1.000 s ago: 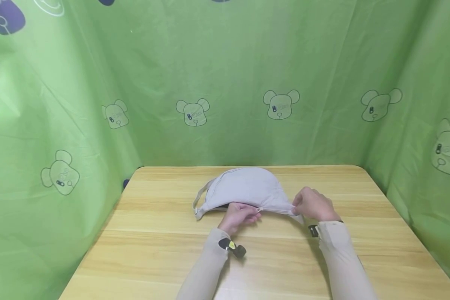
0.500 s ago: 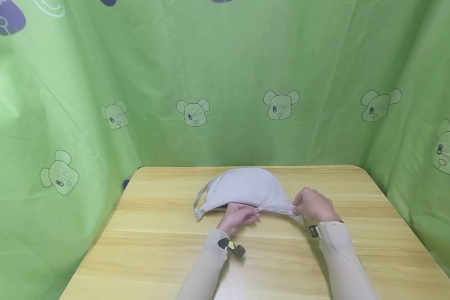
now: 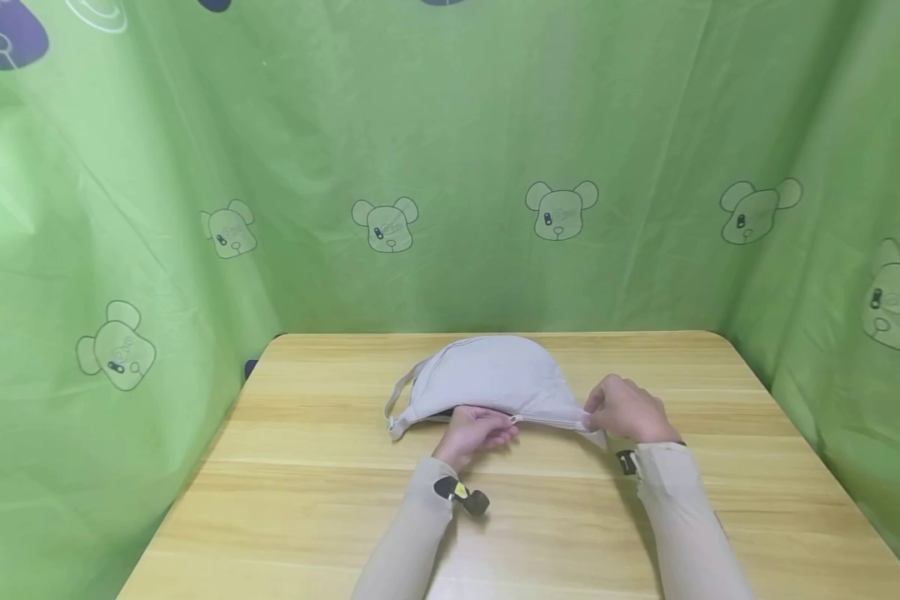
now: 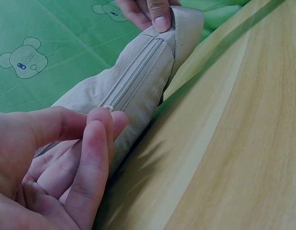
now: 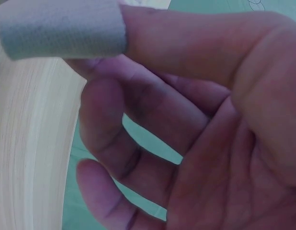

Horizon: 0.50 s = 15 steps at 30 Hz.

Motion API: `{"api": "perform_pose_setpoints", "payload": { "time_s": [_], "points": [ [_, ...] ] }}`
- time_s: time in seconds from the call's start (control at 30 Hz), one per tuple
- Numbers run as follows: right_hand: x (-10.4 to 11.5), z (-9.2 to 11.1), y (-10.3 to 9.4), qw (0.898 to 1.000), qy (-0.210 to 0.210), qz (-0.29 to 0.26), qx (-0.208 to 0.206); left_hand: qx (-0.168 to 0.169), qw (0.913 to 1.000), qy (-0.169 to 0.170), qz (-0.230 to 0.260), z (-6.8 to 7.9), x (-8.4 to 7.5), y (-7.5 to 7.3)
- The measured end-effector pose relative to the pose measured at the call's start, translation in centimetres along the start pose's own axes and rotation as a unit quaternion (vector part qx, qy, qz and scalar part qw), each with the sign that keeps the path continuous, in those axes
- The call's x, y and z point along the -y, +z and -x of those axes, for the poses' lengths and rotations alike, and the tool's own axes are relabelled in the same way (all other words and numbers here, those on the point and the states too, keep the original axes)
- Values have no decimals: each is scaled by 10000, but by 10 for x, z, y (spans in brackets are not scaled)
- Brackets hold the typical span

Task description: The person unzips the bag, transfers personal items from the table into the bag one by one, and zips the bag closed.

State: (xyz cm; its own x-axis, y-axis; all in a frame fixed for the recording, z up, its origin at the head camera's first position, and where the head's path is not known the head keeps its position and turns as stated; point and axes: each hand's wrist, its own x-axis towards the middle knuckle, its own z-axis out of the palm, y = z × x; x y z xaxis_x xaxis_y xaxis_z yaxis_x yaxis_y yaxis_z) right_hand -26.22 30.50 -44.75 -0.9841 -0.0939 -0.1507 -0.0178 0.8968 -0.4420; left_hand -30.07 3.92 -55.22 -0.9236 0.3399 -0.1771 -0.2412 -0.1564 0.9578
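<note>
A pale grey crescent-shaped bag lies on the table with its zipper along the near edge. My left hand pinches the zipper pull between thumb and index finger, about midway along that edge. Left of this hand the zipper gapes and shows a dark inside; to the right its teeth are joined, as the left wrist view shows. At the bag's right end, my right hand pinches the corner by the strap end. In the right wrist view, fabric covers the thumb's tip.
The wooden table has rounded far corners. A green curtain with bear prints surrounds it at the back and sides. A strap loop sticks out at the bag's left end. Each wrist wears a small black camera.
</note>
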Motion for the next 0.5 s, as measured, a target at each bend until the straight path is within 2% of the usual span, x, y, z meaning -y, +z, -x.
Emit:
{"api": "perform_pose_setpoints", "payload": {
  "time_s": [0.5],
  "points": [
    [-1,0,0,10000,-11,-32,-31,-11,9999,-43,91,2,-2,-2]
  ]
}}
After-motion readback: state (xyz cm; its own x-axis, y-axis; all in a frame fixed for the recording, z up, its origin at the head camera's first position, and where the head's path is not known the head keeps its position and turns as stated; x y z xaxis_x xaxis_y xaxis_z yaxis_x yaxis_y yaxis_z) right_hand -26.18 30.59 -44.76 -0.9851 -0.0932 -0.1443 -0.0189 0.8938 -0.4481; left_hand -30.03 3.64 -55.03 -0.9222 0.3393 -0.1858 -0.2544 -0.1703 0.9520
